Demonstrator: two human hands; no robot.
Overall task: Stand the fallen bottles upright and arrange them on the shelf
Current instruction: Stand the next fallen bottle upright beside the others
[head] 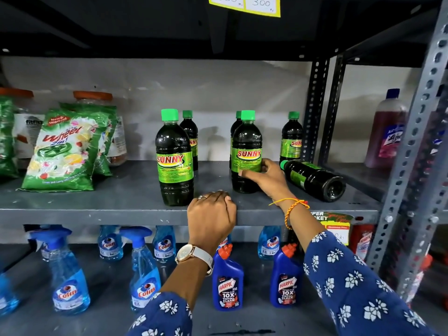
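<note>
Head view, left to right: left hand (211,215) curled loosely on the shelf (97,212) lip, holding nothing; right hand (263,177) fingers pinching an upright bottle (246,151) at its label; just right lies the fallen bottle (312,178), cap toward that hand, base outward; right hand is nearer; bare shelf room between the upright bottles.

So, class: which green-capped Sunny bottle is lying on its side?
The bottle at far right, just right of the right hand. Its base faces the camera; the other five stand upright.
</note>
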